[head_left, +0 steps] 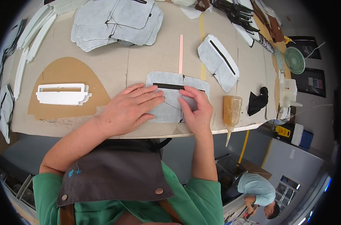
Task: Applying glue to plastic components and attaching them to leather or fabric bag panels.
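Far left of the hands, a white plastic frame [62,93] lies flat on a brown card cutout [65,77]. Beyond the hands, a stack of grey felt pieces [116,22] rests on the table [148,60], with a thin pink strip [181,52] just past the fingertips. To the right, a single grey felt piece with a black strip [219,62] lies tilted; nearer, a glue bottle [231,112] lies with its nozzle over the table edge, beside a black cloth [258,101]. Farther right stands a green fan [294,60].
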### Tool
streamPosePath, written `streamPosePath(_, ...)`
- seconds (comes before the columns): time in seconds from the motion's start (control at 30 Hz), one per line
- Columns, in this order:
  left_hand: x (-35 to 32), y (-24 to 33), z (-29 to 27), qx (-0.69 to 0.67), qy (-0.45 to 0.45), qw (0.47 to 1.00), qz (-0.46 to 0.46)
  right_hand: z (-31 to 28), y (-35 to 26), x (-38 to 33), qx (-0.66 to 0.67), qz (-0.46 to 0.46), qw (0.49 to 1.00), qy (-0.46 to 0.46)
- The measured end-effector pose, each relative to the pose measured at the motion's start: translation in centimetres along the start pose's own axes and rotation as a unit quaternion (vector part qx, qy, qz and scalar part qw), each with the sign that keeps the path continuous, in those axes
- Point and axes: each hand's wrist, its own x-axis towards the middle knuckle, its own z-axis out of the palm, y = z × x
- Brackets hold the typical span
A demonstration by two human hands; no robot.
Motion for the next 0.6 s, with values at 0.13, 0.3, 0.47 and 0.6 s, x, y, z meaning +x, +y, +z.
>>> streamPosePath(0.13,0.2,0.2,0.0,0.004,-0.008,1.0,0.0,-0.2,0.2,0.0,-0.007,-0.022,1.0,-0.003)
streamPosePath(0.3,0.2,0.2,-0.1,0.033,0.01,0.999,-0.005,-0.4,0.9,-0.1,0.011,-0.033,0.999,-0.017)
streamPosePath(0.47,0.3,0.3,-0.1,0.022,0.004,1.0,-0.011,-0.5,1.2,0.1,0.03,-0.012,0.999,0.0)
streamPosePath(0.6,0.3,0.7,-0.4,0.035,-0.015,0.999,-0.025,-0.9,0.9,0.6,0.018,-0.015,0.999,-0.023)
